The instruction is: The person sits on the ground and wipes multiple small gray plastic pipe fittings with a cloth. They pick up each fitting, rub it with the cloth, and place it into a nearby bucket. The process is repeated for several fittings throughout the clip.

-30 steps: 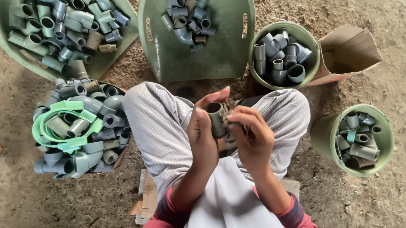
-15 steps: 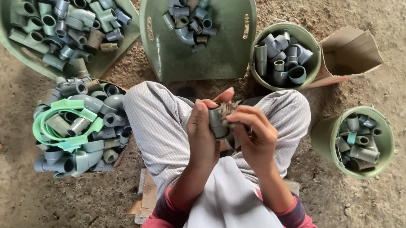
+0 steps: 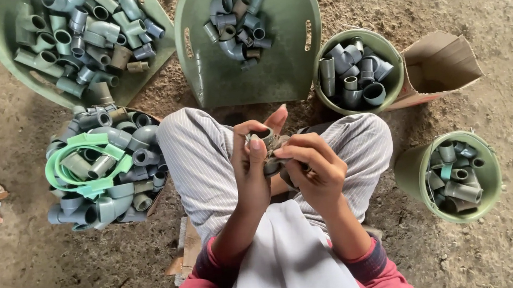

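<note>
Left hand: curled around grey pipe fitting, thumb on its rim, forefinger raised.
Right hand: fingertips pinched on a wad of scrubbing fibre, pressed against the fitting.
Fitting position: over the lap, between striped knees, clear of every container.
Front edge: green scoop tray just beyond the knees, small pile of fittings at its far end.
Left edge: heaped fittings with light green strap, touching the left knee.
Right edge: green bucket near right knee; second bucket further out.
Open room: bare dirt floor between the buckets.
</note>
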